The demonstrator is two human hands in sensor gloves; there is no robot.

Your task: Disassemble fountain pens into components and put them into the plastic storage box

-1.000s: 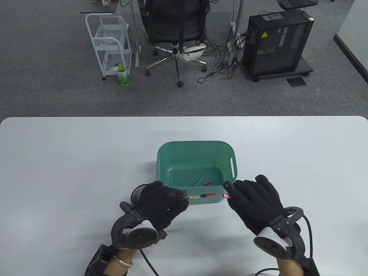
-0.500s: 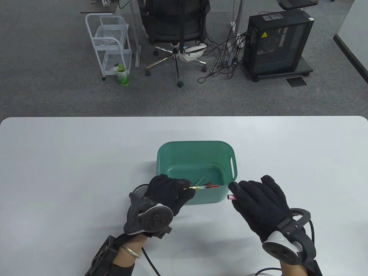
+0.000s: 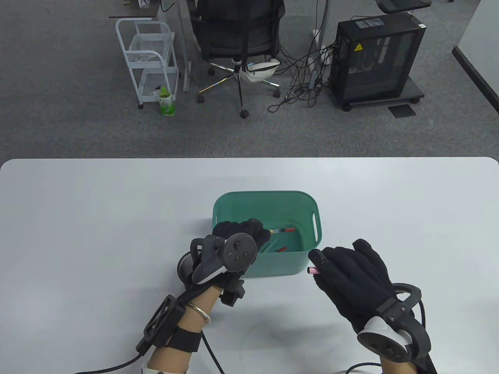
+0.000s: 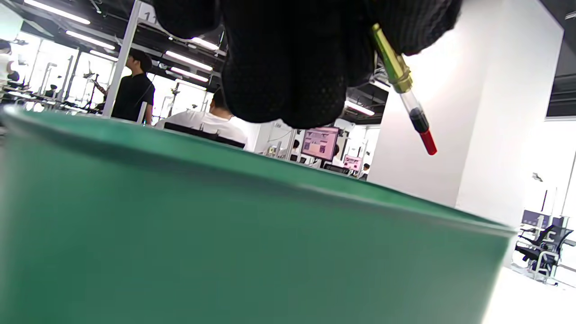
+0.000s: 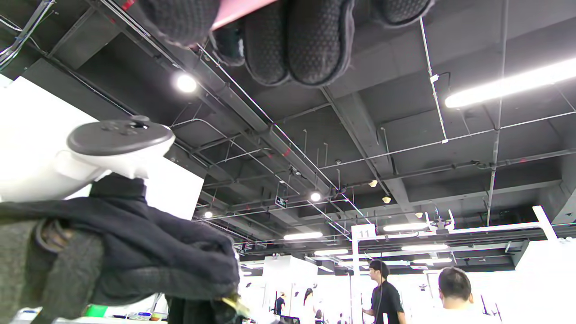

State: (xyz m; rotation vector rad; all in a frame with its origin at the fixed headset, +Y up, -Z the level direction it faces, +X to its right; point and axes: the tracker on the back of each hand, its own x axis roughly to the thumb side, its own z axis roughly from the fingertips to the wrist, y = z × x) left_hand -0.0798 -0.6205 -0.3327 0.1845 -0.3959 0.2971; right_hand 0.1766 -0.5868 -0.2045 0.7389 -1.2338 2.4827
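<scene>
A green plastic storage box (image 3: 267,197) stands mid-table, its near wall filling the left wrist view (image 4: 225,234). My left hand (image 3: 243,230) reaches over the box's near left corner and pinches a pen's inner part (image 3: 284,230): gold collar, clear tube, red end, also seen in the left wrist view (image 4: 407,96). My right hand (image 3: 343,269) hovers just right of the box, fingers curled round a pink pen barrel (image 3: 312,270), whose pink side shows in the right wrist view (image 5: 238,10). Loose pen parts (image 3: 275,248) lie on the box floor.
A dark mesh round container (image 3: 184,265) sits on the table behind my left wrist. Glove cables (image 3: 210,354) trail off the near edge. Beyond the table are a chair (image 3: 237,39), a white cart (image 3: 150,58) and a computer case (image 3: 376,58).
My left hand rose and moved forward over the box, carrying the inner pen part from the near wall to above the box interior. My right hand stayed almost still with the pink barrel.
</scene>
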